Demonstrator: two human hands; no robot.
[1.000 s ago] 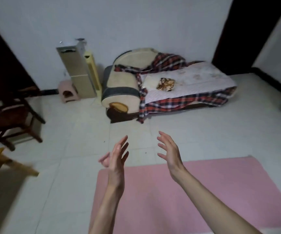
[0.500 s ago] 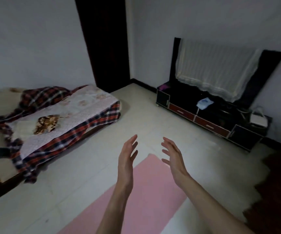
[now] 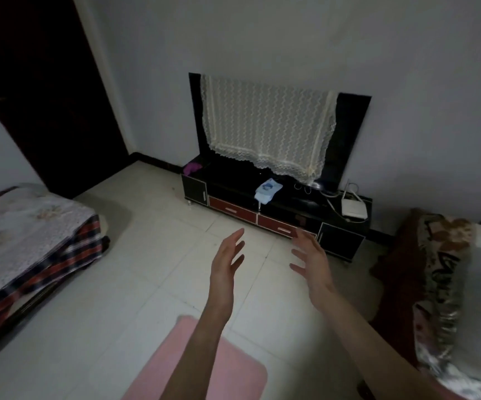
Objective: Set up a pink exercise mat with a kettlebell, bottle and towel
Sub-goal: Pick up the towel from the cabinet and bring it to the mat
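both hands empty, towel ahead on the tv stand.
i see the left hand and right hand raised with fingers spread, holding nothing. the pale blue folded towel lies well ahead on the black tv stand, between the two hands' lines and about as near to either. pink mat is below, cut off by the frame. i can't find the kettlebell or bottle.

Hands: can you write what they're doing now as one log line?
left hand: open, empty | right hand: open, empty | pink mat: on floor, bare where visible | folded blue cloth: on TV stand
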